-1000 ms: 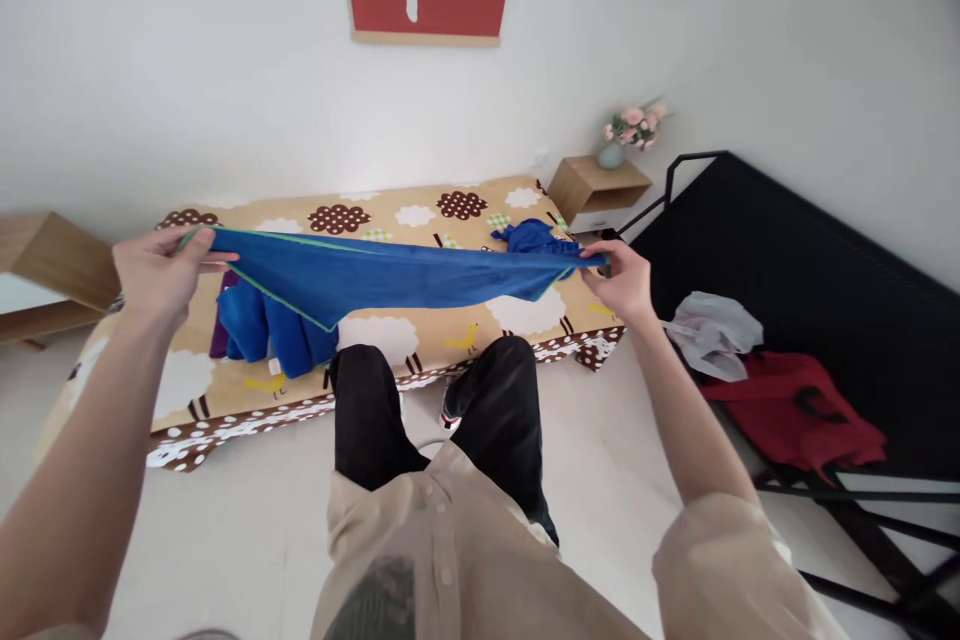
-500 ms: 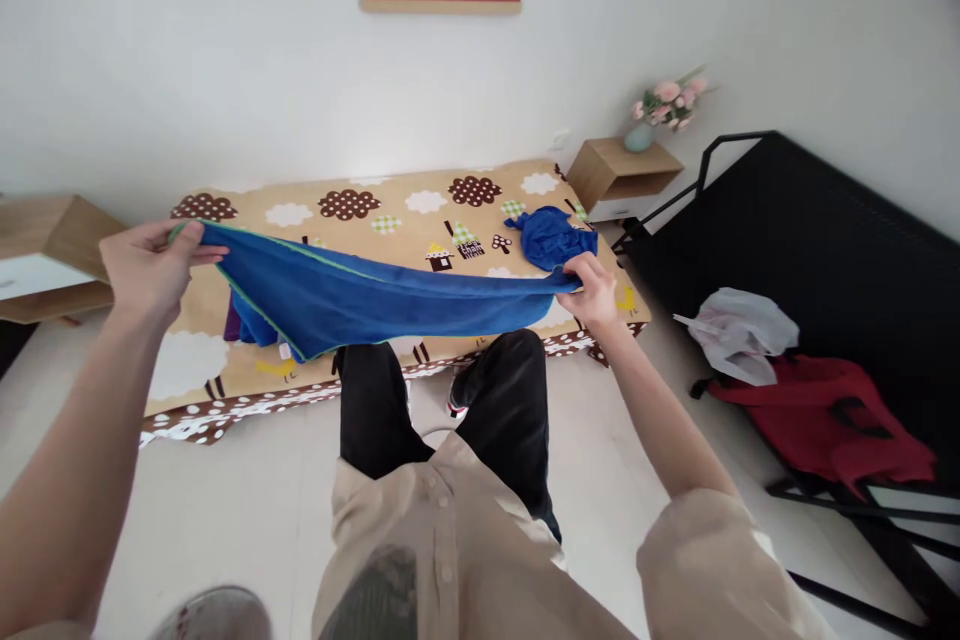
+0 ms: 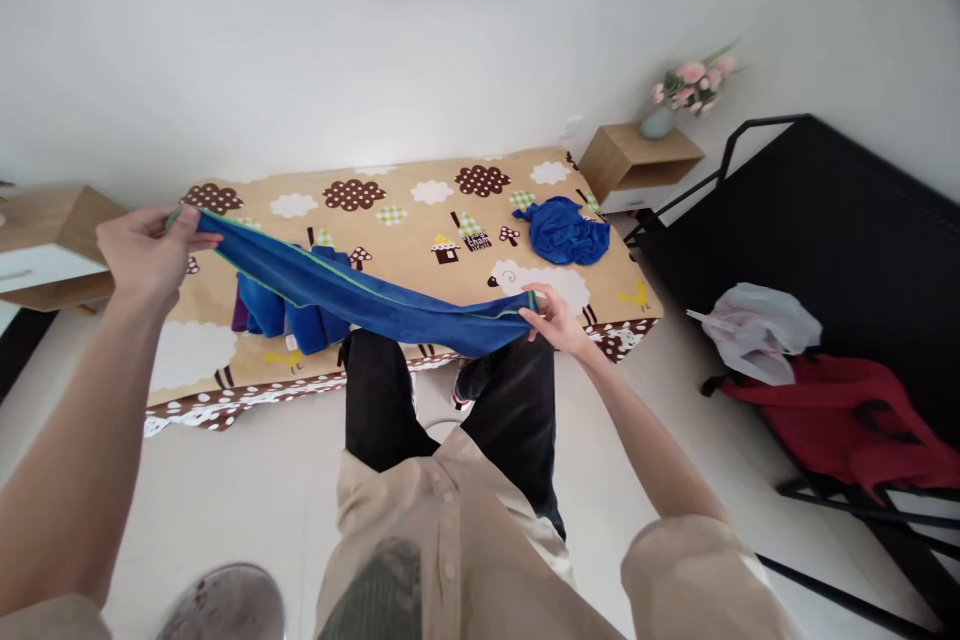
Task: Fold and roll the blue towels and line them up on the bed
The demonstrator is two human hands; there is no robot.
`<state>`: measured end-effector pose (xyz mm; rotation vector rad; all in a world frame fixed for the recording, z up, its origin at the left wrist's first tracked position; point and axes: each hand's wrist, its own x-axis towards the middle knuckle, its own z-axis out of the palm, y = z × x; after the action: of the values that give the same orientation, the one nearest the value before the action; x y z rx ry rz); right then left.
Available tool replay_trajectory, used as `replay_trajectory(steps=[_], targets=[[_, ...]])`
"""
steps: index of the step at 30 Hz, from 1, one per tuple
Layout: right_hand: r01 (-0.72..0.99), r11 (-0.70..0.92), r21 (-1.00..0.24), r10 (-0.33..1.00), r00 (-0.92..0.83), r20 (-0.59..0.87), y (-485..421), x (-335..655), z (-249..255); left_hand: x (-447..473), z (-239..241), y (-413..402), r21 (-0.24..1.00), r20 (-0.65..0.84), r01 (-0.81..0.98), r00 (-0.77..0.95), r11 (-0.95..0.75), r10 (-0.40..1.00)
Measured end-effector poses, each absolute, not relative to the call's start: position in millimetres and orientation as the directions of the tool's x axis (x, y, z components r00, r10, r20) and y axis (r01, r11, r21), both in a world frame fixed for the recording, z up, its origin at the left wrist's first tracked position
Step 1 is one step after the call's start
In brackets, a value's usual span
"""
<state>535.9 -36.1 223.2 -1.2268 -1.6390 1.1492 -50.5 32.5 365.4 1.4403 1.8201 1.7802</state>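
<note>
A blue cloth (image 3: 360,295) with green edging hangs stretched between my two hands, sagging in the middle. My left hand (image 3: 154,245) pinches its left corner, thumb on top. At the other end, my right hand (image 3: 553,318) grips the right corner between thumb and fingers. Behind the cloth, several rolled or folded blue cloths (image 3: 306,328) lie on the patterned bedspread (image 3: 420,220), partly hidden, with a bit of purple at their left side. A crumpled blue cloth (image 3: 566,232) rests on the bedspread toward the right.
Wooden nightstands stand at the left (image 3: 56,230) and right (image 3: 626,155), the right one bearing a vase of pink flowers (image 3: 660,120). On a black rack (image 3: 847,220) at right lie a white plastic bag (image 3: 765,325) and a red bag (image 3: 847,420). A round stool (image 3: 225,605) is at lower left.
My right hand has moved left and down, so the cloth sags more loosely. The rolled cloths behind it show more. My left hand still holds its corner; the view has shifted slightly.
</note>
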Motion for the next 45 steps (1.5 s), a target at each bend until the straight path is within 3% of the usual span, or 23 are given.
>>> replay_trajectory(steps=[7,12,17,24,30,39,45], targets=[[0.420,0.215,-0.882,0.959,-0.261,0.109,-41.7,540.8,218.2,-78.1,350.4,25.4,0.834,0.409,0.544,-0.496,-0.092,0.766],[0.406,0.154,-0.901,0.987,-0.021,0.159,-26.5,550.3,212.0,-83.7,342.7,21.7,0.859,0.364,0.506,-0.500,-0.076,0.785],[0.507,0.223,-0.833,0.900,0.220,0.375,7.6,573.7,226.2,-69.7,345.7,25.0,0.879,0.335,0.467,-0.456,-0.098,0.824],[0.284,0.180,-0.942,0.882,0.378,0.282,45.7,602.0,284.7,-39.2,356.4,35.7,0.856,0.446,0.442,-0.369,-0.268,0.816],[0.250,0.187,-0.950,0.855,0.436,0.283,51.1,627.2,318.6,-20.5,364.4,39.8,0.837,0.309,0.528,-0.237,-0.145,0.921],[0.330,0.111,-0.937,0.851,0.456,0.261,74.4,657.7,312.0,-3.1,333.7,84.4,0.894,0.190,0.435,-0.154,-0.106,0.970],[0.504,-0.002,-0.864,0.888,0.397,0.230,117.2,671.0,281.6,7.4,298.6,124.4,0.915,0.106,0.401,-0.172,-0.028,0.979]])
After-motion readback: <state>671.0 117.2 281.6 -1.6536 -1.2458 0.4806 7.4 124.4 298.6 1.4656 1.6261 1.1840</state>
